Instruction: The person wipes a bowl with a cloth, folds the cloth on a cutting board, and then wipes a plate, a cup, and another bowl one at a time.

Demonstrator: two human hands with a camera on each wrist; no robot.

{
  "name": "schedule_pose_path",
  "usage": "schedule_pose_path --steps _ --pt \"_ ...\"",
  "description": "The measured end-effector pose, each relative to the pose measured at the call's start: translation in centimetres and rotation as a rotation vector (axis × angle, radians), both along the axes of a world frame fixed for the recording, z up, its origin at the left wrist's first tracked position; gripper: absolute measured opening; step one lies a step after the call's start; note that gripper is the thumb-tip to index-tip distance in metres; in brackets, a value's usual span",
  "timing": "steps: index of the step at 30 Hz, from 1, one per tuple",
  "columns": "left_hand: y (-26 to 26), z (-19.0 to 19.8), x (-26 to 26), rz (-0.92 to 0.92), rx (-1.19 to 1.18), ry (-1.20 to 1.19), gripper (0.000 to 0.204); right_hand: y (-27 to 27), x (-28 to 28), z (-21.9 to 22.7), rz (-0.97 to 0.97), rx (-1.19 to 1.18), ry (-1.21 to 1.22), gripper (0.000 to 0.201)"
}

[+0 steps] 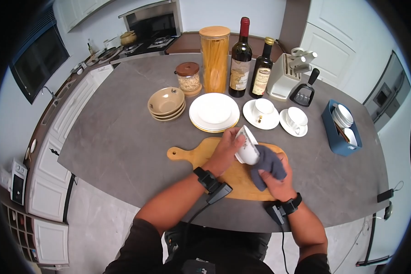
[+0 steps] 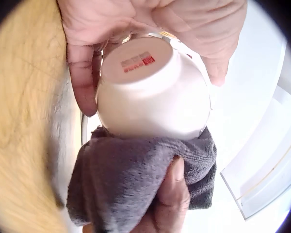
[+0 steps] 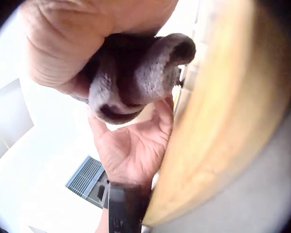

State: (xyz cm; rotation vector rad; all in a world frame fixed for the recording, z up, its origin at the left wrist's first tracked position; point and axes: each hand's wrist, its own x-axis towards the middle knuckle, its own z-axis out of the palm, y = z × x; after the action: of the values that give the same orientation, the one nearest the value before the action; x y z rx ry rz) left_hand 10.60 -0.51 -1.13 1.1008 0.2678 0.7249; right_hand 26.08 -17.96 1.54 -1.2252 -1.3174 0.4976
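A white bowl [image 1: 247, 147] with a printed pattern is tilted on its side above the wooden cutting board [image 1: 228, 179]. My left hand [image 1: 224, 151] grips it, thumb and fingers spread around its wall. In the left wrist view the bowl's base [image 2: 138, 62] shows a red and grey mark. My right hand [image 1: 278, 181] pinches a dark grey cloth [image 1: 266, 166] against the bowl's rim. The cloth [image 2: 131, 179] wraps over the rim in the left wrist view, with the right thumb on top. In the right wrist view the bunched cloth [image 3: 150, 77] hides most of the bowl.
Beyond the board stand tan bowls [image 1: 166, 101], stacked white plates [image 1: 214, 109] and two cups on saucers [image 1: 263, 109]. Farther back are a pasta jar [image 1: 214, 61], an oat jar [image 1: 188, 77], two bottles [image 1: 240, 64] and a knife block [image 1: 281, 77]. A blue bin [image 1: 340, 141] holds dishes at right.
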Motion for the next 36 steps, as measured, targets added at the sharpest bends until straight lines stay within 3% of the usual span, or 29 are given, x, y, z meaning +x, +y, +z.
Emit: schedule_pose_path --steps 2,5,7,10,15,17,18,20,22,25,29,31,32,35,36 --pt "-0.1 0.0 0.0 -0.010 -0.052 -0.026 0.063 -0.1 0.3 0.4 -0.025 -0.003 0.320 0.040" --pt "0.0 0.5 -0.1 -0.181 0.090 0.054 0.061 0.2 1.4 0.9 -0.075 0.045 0.396 0.046" --pt "-0.1 0.8 -0.5 -0.234 0.096 0.105 0.060 0.5 2.3 -0.6 -0.194 0.040 0.682 0.051" --pt "-0.3 0.6 -0.5 -0.270 0.134 0.164 0.058 1.1 3.6 -1.1 -0.150 0.016 0.878 0.047" --pt "-1.0 1.2 -0.8 -0.225 0.256 0.223 0.052 1.7 3.7 -0.9 -0.116 0.041 0.865 0.048" --pt "-1.2 1.2 -0.8 -0.192 0.311 0.237 0.050 1.4 3.7 -0.6 -0.181 0.044 0.576 0.044" --pt "-1.4 1.1 -0.8 -0.192 0.311 0.236 0.050 1.2 3.6 -0.2 -0.181 0.044 0.575 0.044" --pt "-1.8 1.2 -0.9 -0.161 0.355 0.253 0.046 0.7 3.6 0.3 -0.134 0.140 0.122 0.036" --pt "-1.8 0.9 -0.9 -0.137 0.419 0.259 0.043 0.4 3.3 0.0 -0.142 0.154 0.085 0.033" --pt "-2.3 1.2 -0.8 -0.080 0.565 0.243 0.037 0.1 3.6 0.7 -0.157 0.294 -0.509 0.038" --pt "-2.8 1.7 -0.6 0.011 0.746 0.232 0.028 0.0 2.9 1.1 -0.207 0.369 -0.632 0.034" --pt "-2.7 1.0 -0.4 -0.008 0.641 0.238 0.028 -0.9 2.0 1.1 -0.197 0.029 -0.118 0.030" --pt "-2.6 0.7 -0.2 -0.023 0.534 0.247 0.029 -0.5 1.9 1.2 -0.205 0.029 -0.120 0.030" --pt "-2.2 0.4 0.1 -0.022 0.512 0.228 0.031 0.5 2.5 1.7 -0.190 0.095 0.289 0.029" --pt "-2.2 0.3 0.1 -0.029 0.513 0.223 0.031 0.6 2.7 1.7 -0.198 0.097 0.286 0.029"
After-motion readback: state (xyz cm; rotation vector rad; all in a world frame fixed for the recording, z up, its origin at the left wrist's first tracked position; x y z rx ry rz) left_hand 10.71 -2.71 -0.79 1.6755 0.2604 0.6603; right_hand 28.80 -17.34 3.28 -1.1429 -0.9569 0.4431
